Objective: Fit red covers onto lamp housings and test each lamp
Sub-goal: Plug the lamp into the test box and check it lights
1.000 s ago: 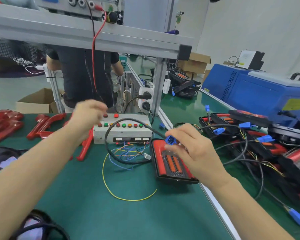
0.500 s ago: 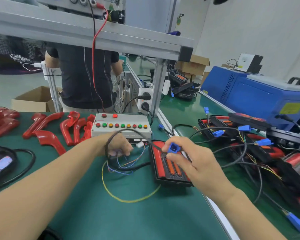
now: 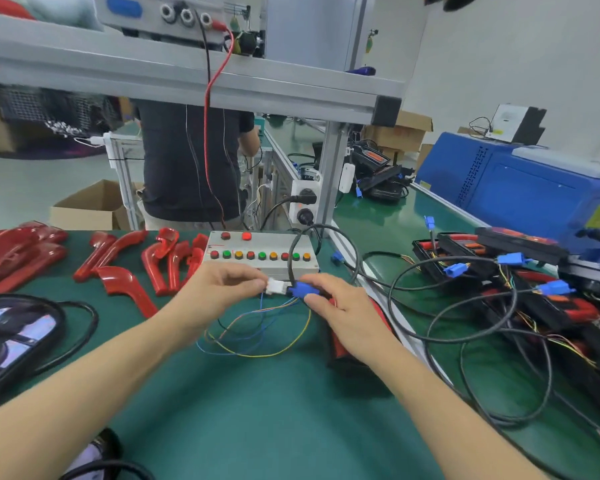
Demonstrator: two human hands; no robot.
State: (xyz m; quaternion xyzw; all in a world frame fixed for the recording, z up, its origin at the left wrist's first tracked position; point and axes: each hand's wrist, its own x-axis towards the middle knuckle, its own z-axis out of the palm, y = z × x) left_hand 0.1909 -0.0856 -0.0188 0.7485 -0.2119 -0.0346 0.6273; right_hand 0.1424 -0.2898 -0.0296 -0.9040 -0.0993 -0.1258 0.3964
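- One view only, worn on the person's head, looking forward and down along both forearms.
- It sits close above the green-matted desk (image 3: 257, 427), near the hands.
- Wide angle bends the grey aluminium overhead frame (image 3: 187, 81) across the top.

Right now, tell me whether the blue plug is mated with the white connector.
Cannot tell: blue plug and white connector meet end to end, fingers hiding the joint.
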